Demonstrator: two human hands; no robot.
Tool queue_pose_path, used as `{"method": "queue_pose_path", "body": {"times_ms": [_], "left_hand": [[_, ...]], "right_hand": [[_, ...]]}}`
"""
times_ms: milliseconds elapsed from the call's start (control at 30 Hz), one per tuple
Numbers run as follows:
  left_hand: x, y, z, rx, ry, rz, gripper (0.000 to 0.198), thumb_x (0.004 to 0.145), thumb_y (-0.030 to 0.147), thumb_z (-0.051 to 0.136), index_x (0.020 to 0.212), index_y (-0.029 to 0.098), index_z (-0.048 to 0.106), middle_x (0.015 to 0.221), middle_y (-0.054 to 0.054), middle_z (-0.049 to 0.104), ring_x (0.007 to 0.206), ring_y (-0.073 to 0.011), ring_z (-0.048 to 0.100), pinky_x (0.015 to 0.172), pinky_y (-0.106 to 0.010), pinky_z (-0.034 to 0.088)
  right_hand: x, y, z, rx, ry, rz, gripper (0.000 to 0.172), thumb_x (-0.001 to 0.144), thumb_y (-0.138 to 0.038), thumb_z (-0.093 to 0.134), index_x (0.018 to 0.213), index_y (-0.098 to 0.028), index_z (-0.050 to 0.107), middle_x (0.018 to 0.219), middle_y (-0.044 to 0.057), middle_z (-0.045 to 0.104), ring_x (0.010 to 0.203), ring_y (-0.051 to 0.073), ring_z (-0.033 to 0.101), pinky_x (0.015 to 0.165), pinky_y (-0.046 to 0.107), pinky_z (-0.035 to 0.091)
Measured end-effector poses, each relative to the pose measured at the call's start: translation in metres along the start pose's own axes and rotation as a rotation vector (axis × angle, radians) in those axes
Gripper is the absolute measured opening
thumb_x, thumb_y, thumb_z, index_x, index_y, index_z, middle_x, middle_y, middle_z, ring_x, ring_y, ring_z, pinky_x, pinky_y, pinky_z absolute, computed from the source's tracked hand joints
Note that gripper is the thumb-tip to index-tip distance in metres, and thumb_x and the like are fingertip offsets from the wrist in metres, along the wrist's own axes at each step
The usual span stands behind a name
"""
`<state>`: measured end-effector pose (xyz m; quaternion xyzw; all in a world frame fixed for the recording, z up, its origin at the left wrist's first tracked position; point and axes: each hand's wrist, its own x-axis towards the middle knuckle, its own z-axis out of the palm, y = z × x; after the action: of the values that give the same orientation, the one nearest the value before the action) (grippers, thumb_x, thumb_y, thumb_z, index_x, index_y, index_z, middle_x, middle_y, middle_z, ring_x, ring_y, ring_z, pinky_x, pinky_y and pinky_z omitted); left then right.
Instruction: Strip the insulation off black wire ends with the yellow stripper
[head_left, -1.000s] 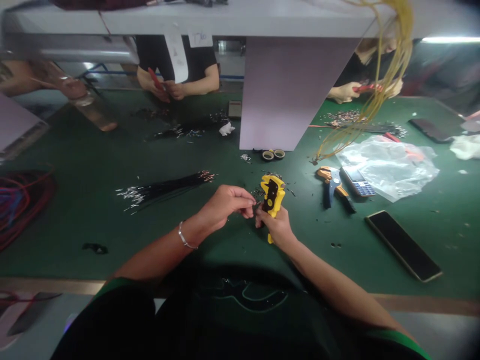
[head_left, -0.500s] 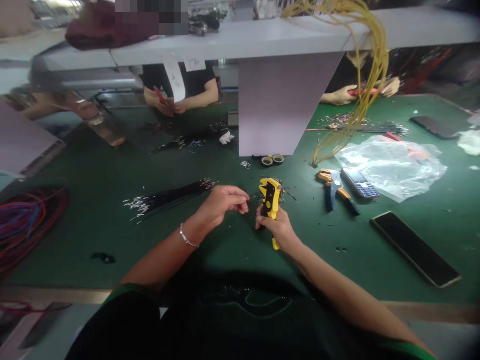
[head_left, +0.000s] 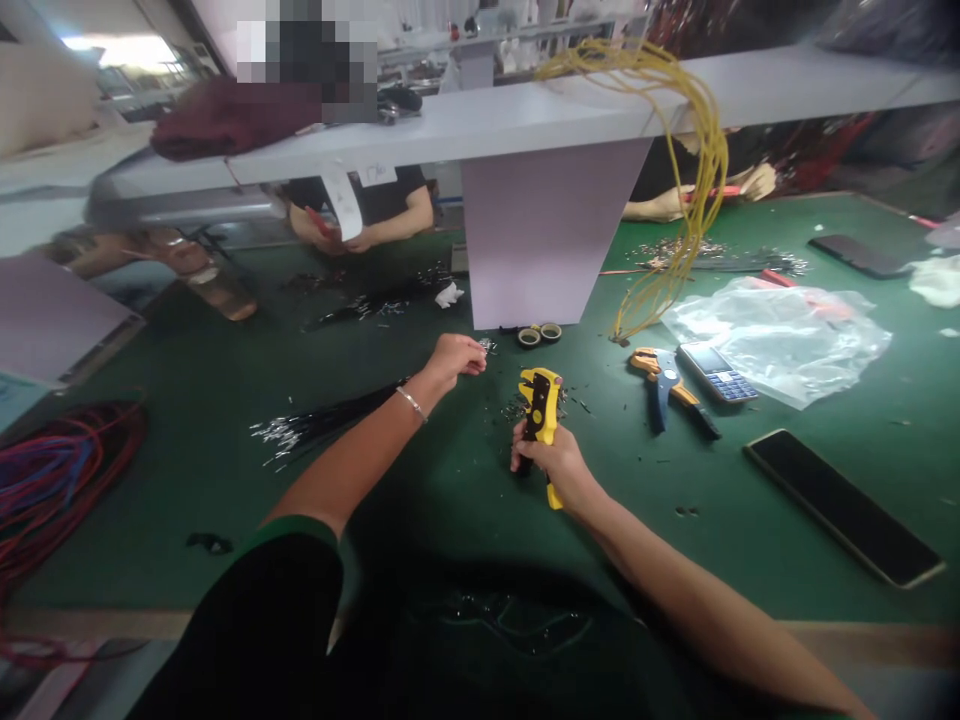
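Observation:
My right hand [head_left: 551,455] is wrapped round the handles of a yellow and black wire stripper [head_left: 541,405], its jaws turned up and away from me. Dark scraps [head_left: 517,408] lie on the table around the tool's head. My left hand [head_left: 456,358] reaches forward with its fingers pressed together, at a small heap of shiny bits [head_left: 487,346]. Whatever those fingers hold, if anything, is too small to make out. Beneath my left forearm lies a bundle of black wires [head_left: 322,418] with bright metal ends at the left; the forearm covers its right part.
Blue and orange pliers [head_left: 664,385], a keypad phone [head_left: 718,372], a smartphone [head_left: 844,505] and a clear plastic bag [head_left: 787,335] lie right. Yellow wires [head_left: 709,170] hang from the shelf [head_left: 450,125]. Two tape rolls [head_left: 540,335] sit by the panel. Coiled wires [head_left: 60,460] lie left. Co-workers sit opposite.
My left hand has moved forward from beside the wire stripper to the small heap of shiny bits. My right hand stays on the tool. The camera view has tilted up slightly.

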<state>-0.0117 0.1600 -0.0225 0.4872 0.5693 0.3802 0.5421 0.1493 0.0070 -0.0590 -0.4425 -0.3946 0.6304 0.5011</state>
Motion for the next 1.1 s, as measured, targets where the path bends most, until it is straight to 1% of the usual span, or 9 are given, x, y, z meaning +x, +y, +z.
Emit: {"method": "queue_pose_path", "body": {"times_ms": [67, 167, 267, 367, 500, 733, 867, 967, 1100], "left_hand": [[-0.009, 0.0, 0.002, -0.014, -0.059, -0.016, 0.014, 0.061, 0.013, 0.075, 0.066, 0.009, 0.062, 0.052, -0.004, 0.064, 0.046, -0.0118, 0.061, 0.054, -0.026, 0.051], [-0.031, 0.002, 0.004, -0.035, -0.15, -0.022, 0.011, 0.065, 0.015, 0.072, 0.071, 0.008, 0.065, 0.057, -0.006, 0.066, 0.05, -0.0149, 0.064, 0.055, -0.029, 0.054], [-0.05, 0.007, 0.004, -0.058, -0.215, -0.024, 0.011, 0.068, 0.015, 0.07, 0.073, 0.007, 0.066, 0.056, -0.006, 0.066, 0.049, -0.015, 0.064, 0.052, -0.028, 0.053], [-0.063, 0.011, 0.002, -0.105, -0.265, -0.054, 0.011, 0.069, 0.015, 0.07, 0.074, 0.006, 0.066, 0.056, -0.006, 0.066, 0.049, -0.0148, 0.064, 0.052, -0.027, 0.053], [-0.071, 0.014, -0.001, -0.16, -0.288, -0.072, 0.01, 0.071, 0.014, 0.069, 0.076, 0.006, 0.066, 0.058, -0.007, 0.067, 0.051, -0.0166, 0.066, 0.054, -0.029, 0.055], [-0.084, 0.014, -0.001, -0.217, -0.277, -0.135, 0.007, 0.075, 0.012, 0.067, 0.078, 0.006, 0.065, 0.06, -0.009, 0.068, 0.053, -0.0174, 0.067, 0.057, -0.031, 0.056], [-0.092, 0.011, 0.002, -0.244, -0.29, -0.16, 0.006, 0.075, 0.011, 0.067, 0.077, 0.006, 0.065, 0.061, -0.009, 0.069, 0.052, -0.016, 0.066, 0.058, -0.03, 0.056], [-0.097, 0.006, 0.004, -0.26, -0.308, -0.183, 0.009, 0.074, 0.012, 0.07, 0.077, 0.006, 0.064, 0.061, -0.009, 0.069, 0.051, -0.016, 0.066, 0.058, -0.03, 0.055], [-0.102, -0.001, 0.006, -0.272, -0.348, -0.163, 0.008, 0.073, 0.012, 0.068, 0.076, 0.006, 0.064, 0.059, -0.008, 0.068, 0.049, -0.0147, 0.065, 0.055, -0.028, 0.054]], "right_hand": [[0.0, 0.0, -0.001, 0.006, -0.003, 0.012, 0.022, 0.06, -0.022, 0.063, 0.08, -0.017, 0.054, 0.051, -0.005, 0.059, 0.044, 0.015, 0.056, 0.051, 0.029, 0.042], [0.0, -0.003, -0.002, 0.019, -0.028, 0.025, 0.023, 0.06, -0.021, 0.063, 0.081, -0.017, 0.055, 0.052, -0.004, 0.059, 0.046, 0.016, 0.057, 0.051, 0.028, 0.042], [0.0, -0.007, -0.003, 0.036, -0.029, 0.022, 0.024, 0.06, -0.021, 0.065, 0.082, -0.017, 0.055, 0.058, -0.004, 0.059, 0.048, 0.015, 0.058, 0.052, 0.029, 0.044], [0.001, -0.008, -0.004, 0.017, 0.002, -0.006, 0.026, 0.059, -0.022, 0.067, 0.082, -0.017, 0.055, 0.063, -0.004, 0.059, 0.049, 0.014, 0.058, 0.052, 0.029, 0.044], [0.002, -0.01, -0.006, -0.024, 0.012, -0.008, 0.03, 0.058, -0.022, 0.069, 0.085, -0.018, 0.056, 0.066, -0.004, 0.059, 0.05, 0.014, 0.057, 0.053, 0.029, 0.044], [-0.003, -0.013, -0.003, -0.05, -0.044, 0.022, 0.044, 0.055, -0.023, 0.073, 0.095, -0.018, 0.058, 0.072, 0.0, 0.065, 0.061, 0.017, 0.059, 0.06, 0.031, 0.046], [-0.004, -0.008, -0.004, -0.054, -0.061, 0.015, 0.042, 0.056, -0.025, 0.074, 0.095, -0.017, 0.061, 0.076, 0.002, 0.066, 0.065, 0.018, 0.06, 0.06, 0.03, 0.046], [-0.003, -0.001, -0.005, -0.089, -0.05, -0.013, 0.039, 0.056, -0.028, 0.075, 0.092, -0.017, 0.062, 0.076, 0.003, 0.067, 0.065, 0.019, 0.06, 0.06, 0.031, 0.047], [-0.003, 0.004, -0.007, -0.12, -0.061, -0.024, 0.038, 0.058, -0.03, 0.075, 0.092, -0.018, 0.063, 0.078, 0.004, 0.068, 0.068, 0.021, 0.062, 0.063, 0.032, 0.049]]}}
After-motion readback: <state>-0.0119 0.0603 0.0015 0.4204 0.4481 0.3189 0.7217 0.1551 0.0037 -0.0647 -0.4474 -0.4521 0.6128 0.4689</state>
